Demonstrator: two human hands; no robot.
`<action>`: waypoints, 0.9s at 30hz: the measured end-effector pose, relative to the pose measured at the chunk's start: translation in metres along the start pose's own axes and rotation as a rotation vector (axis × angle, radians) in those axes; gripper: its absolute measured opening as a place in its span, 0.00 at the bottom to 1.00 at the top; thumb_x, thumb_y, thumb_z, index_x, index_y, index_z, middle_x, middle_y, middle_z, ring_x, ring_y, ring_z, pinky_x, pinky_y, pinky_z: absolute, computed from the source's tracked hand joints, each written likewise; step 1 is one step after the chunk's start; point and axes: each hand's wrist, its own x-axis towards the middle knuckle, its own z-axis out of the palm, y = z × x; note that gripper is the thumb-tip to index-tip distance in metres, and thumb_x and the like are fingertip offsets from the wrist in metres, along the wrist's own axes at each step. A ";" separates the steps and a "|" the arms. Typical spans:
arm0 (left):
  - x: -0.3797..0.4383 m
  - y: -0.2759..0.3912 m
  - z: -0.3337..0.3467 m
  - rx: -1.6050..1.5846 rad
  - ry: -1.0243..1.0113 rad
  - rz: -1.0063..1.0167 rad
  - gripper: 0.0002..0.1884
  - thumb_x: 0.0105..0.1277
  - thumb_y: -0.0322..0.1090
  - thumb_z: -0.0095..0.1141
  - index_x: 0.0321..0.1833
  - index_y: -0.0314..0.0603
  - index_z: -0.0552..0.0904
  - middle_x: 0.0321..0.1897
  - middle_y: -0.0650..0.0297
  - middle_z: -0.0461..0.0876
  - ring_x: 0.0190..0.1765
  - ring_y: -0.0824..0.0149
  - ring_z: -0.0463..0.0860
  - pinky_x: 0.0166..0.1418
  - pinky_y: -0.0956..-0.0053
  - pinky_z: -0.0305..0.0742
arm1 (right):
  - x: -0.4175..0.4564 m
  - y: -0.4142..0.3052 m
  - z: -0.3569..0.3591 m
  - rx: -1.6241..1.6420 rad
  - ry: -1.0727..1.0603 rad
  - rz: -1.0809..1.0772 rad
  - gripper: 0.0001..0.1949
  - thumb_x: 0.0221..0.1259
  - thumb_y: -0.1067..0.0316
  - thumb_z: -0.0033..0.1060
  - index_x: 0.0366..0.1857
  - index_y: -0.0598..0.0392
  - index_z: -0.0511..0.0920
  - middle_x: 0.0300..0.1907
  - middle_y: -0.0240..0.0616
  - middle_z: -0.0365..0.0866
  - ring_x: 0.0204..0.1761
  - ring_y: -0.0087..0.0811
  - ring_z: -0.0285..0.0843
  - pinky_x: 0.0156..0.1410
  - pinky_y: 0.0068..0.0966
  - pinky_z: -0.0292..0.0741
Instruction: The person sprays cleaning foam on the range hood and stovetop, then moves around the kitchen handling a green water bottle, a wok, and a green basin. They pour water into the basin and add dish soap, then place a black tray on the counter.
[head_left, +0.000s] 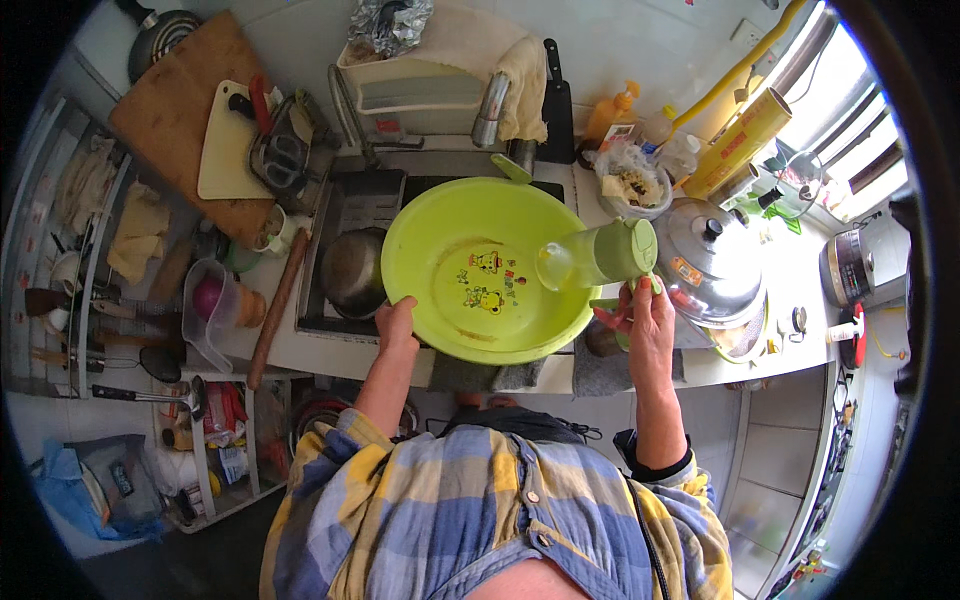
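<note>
A large lime-green plastic basin (420, 255) with cartoon prints on its bottom spans the sink area before me. My left hand (397, 322) grips its near left rim, thumb on top. At the right rim, my right hand (645, 307) holds a clear plastic pitcher (574, 259) with a green lid and band by its green handle. The pitcher's lid points right, and its clear base shows over the basin's inside. A green strip (604, 304) shows by my right fingers; what it belongs to is unclear. No water is plainly visible in the basin.
Behind the basin stands a faucet (491, 112) with a cloth over it. A metal pot (352, 270) sits in the sink, left of the basin. A lidded steel pot (709, 251) stands close to my right hand. A wooden rolling pin (277, 307) lies at left; a black cleaver (555, 112) leans behind.
</note>
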 end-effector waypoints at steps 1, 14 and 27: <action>0.003 0.000 0.002 0.001 -0.007 0.016 0.16 0.62 0.26 0.56 0.52 0.26 0.77 0.47 0.51 0.81 0.47 0.54 0.83 0.48 0.58 0.78 | 0.000 0.001 0.002 0.014 0.019 0.007 0.15 0.77 0.54 0.43 0.42 0.57 0.70 0.29 0.27 0.67 0.25 0.15 0.67 0.42 0.24 0.85; 0.045 -0.038 -0.001 0.049 0.015 0.051 0.18 0.67 0.28 0.55 0.58 0.31 0.76 0.55 0.57 0.80 0.51 0.61 0.81 0.54 0.65 0.74 | 0.019 0.066 0.017 -0.038 -0.018 0.048 0.14 0.76 0.59 0.47 0.46 0.61 0.70 0.27 0.26 0.67 0.27 0.15 0.71 0.37 0.21 0.85; 0.061 -0.033 -0.011 0.244 -0.093 -0.033 0.23 0.73 0.39 0.56 0.66 0.37 0.72 0.61 0.60 0.76 0.59 0.63 0.77 0.59 0.67 0.72 | 0.094 0.177 0.081 -0.766 -0.109 -0.152 0.15 0.64 0.63 0.60 0.48 0.60 0.71 0.44 0.58 0.80 0.47 0.60 0.79 0.49 0.48 0.76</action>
